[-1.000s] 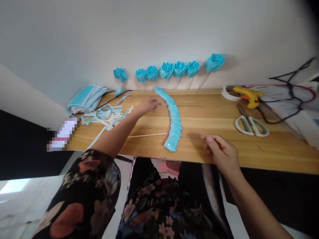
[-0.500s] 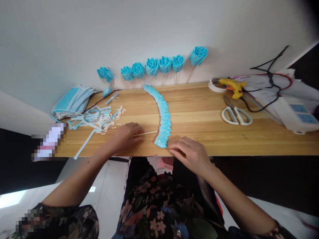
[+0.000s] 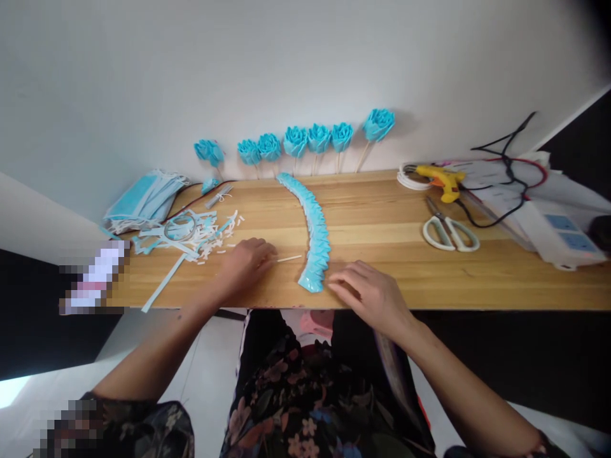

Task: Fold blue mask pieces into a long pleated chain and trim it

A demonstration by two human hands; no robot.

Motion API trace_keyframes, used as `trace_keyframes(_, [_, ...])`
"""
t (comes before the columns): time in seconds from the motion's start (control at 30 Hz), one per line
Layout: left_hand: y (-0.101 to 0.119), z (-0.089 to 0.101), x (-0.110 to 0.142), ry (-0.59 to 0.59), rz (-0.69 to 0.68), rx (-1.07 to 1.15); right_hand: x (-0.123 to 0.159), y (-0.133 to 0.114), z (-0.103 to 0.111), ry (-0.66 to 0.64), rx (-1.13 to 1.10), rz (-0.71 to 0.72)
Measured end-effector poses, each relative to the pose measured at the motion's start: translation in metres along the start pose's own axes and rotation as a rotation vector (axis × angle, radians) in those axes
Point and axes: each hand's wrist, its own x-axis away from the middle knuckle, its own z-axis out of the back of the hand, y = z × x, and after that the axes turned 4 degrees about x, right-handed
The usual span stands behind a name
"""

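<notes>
A long curved strip of folded blue pieces [image 3: 315, 235] lies across the wooden table [image 3: 382, 222], from the wall to the front edge. My left hand [image 3: 245, 261] rests on the table with its fingers closed over the left end of a thin white stick [image 3: 289, 259]. My right hand [image 3: 370, 296] lies at the front edge, fingers stretched out flat toward the near end of the blue strip, close to it or just touching.
Several blue fabric roses [image 3: 296, 140] on sticks lean against the wall. A stack of blue face masks [image 3: 143, 197] and cut scraps [image 3: 191, 229] lie at the left. Scissors [image 3: 449, 232], a yellow glue gun [image 3: 436, 178] and cables lie at the right.
My left hand came back from the far end of the strip onto the white stick. My right hand moved left to the strip's near end.
</notes>
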Motion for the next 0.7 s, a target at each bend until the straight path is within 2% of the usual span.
trace_keyframes(0.13, [0.006, -0.002, 0.003, 0.042, -0.141, 0.021, -0.012, 0.025, 0.014, -0.017, 0.022, -0.089])
trace_keyframes(0.27, [0.02, -0.009, 0.005, 0.031, -0.273, 0.084, -0.041, 0.057, 0.017, -0.059, 0.027, -0.169])
trace_keyframes(0.5, [0.031, -0.03, 0.007, 0.143, -0.238, 0.084, -0.106, 0.1, -0.009, -0.187, 0.109, -0.214])
trace_keyframes(0.7, [0.036, -0.035, 0.007, 0.144, -0.273, 0.193, -0.143, 0.118, -0.031, -0.183, 0.087, -0.327])
